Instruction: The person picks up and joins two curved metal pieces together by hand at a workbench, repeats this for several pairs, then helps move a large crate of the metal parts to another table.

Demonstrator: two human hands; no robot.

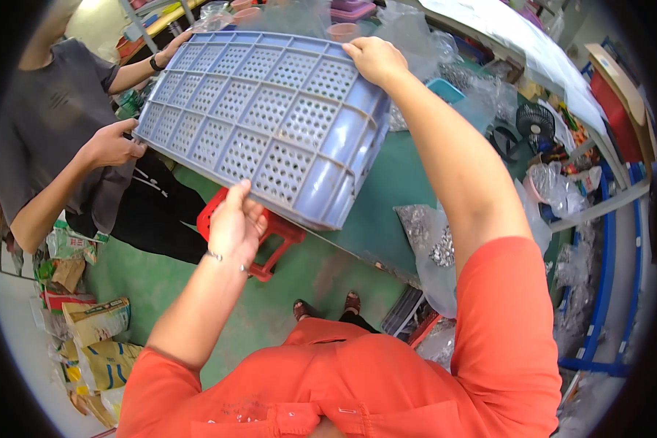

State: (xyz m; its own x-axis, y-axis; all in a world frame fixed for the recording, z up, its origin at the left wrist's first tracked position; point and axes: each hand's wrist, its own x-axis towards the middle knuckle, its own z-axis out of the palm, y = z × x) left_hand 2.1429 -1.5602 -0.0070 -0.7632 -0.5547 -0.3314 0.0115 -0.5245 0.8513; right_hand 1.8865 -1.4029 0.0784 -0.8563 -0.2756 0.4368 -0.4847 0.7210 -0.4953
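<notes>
A large blue-grey plastic crate (252, 102) is held up tilted between me and another person, its perforated, ribbed bottom facing me. My left hand (237, 225) grips its near lower edge, with the thumb on the outside. At the far right corner, my right hand (376, 60) has its fingers closed over the rim. The other person, in a dark grey shirt, holds the crate's left end with both hands, one (112, 144) at the lower corner and one (174, 48) at the upper. What the crate contains, if anything, is hidden.
Beneath the crate's right end is a green-topped table (372, 237) with a clear bag of small metal parts (442, 252). A red plastic stool (270, 244) stands below the crate. Sacks (98, 321) lie at left. A small black fan (534, 120) and blue shelving (598, 292) are at right.
</notes>
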